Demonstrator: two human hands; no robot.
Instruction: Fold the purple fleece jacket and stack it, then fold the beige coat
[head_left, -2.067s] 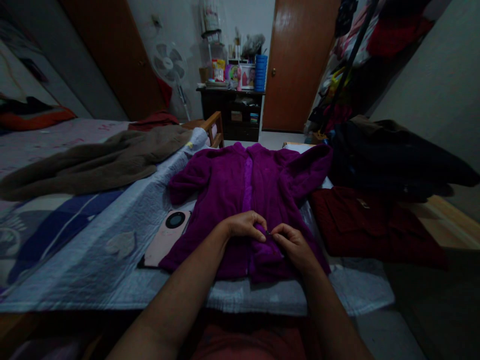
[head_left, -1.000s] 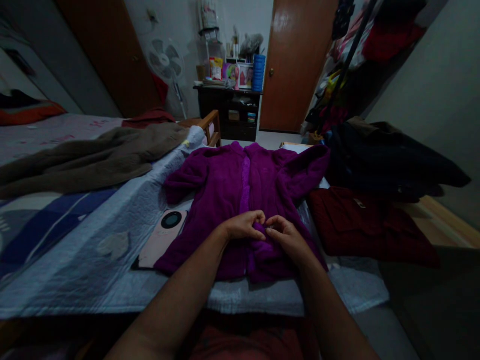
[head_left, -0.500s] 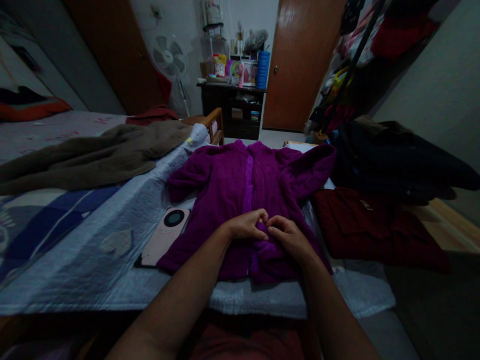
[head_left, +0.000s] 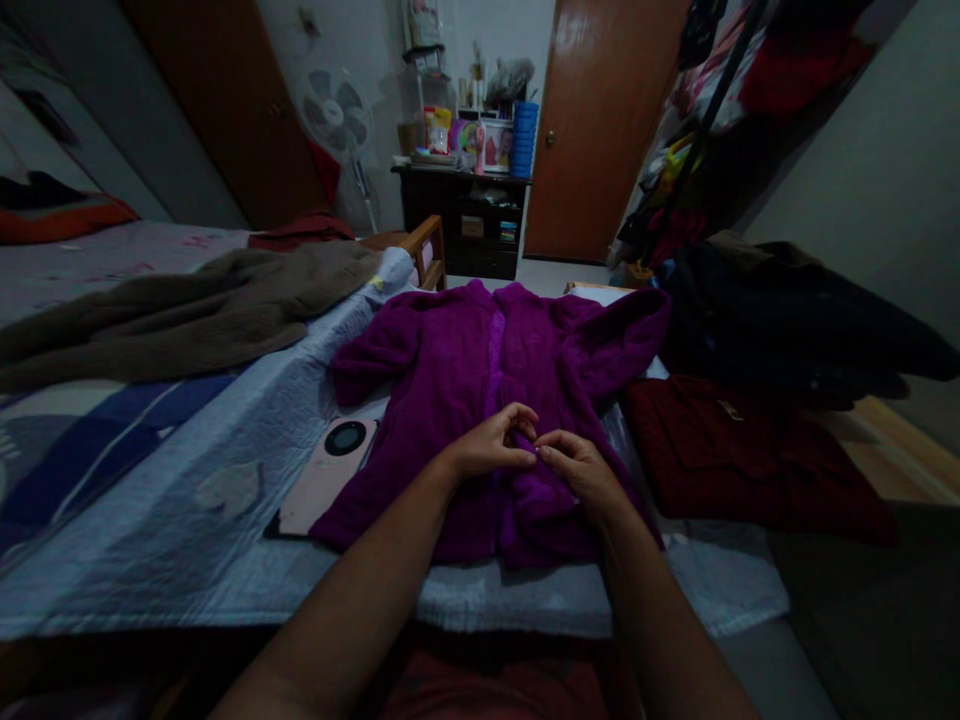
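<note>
Your right hand (head_left: 581,465) pinches the purple fleece jacket (head_left: 450,390) lying on pale-blue quilted cloth (head_left: 517,600); your left hand (head_left: 487,442) curls there, grip unclear. The pale tag (head_left: 730,410) on the folded dark-red garment (head_left: 727,465) is unreadable.

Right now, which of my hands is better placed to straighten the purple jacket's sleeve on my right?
Probably your right hand: it is nearer that sleeve, while your left hand sits farther off, toward the middle of the purple jacket.
</note>
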